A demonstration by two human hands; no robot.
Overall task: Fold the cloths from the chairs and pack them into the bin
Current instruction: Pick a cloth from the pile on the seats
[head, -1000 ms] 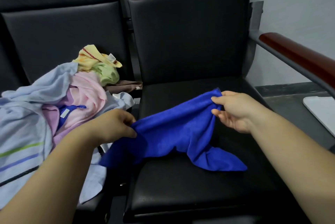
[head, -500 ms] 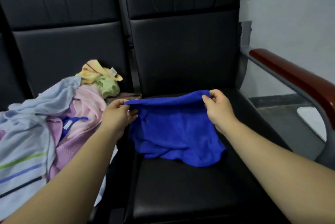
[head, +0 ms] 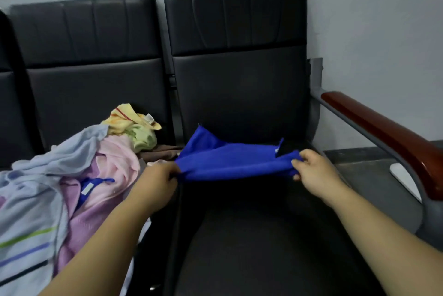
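Stretching the blue cloth [head: 235, 159] taut between both hands, above the seat of the right chair [head: 263, 235]. Left hand [head: 155, 183] pinches the near-left edge, fingers curled round the fabric; right hand [head: 314, 171] grips the near-right edge the same way. Near edge held clear of the seat, far side sagging toward the backrest. Two corners poke up, one at far left, one close to the right hand. Looks doubled over, though I cannot tell how many layers.

Step in hand, as I judge it: folding this one cloth, somewhere mid-fold. Task overall barely begun. A heap of unfolded cloths [head: 72, 175] lies on the left chair: pale blue striped, pink, yellow, green, all tangled. Bin not in view. White flat thing [head: 405, 178] on the floor past the armrest [head: 383, 137]; cannot tell what it is.

Next move likely calls for bringing the hands together to halve the cloth, or laying it flat on the seat first. Edges need to stay aligned so corners meet; soft fabric will slump if tension drops
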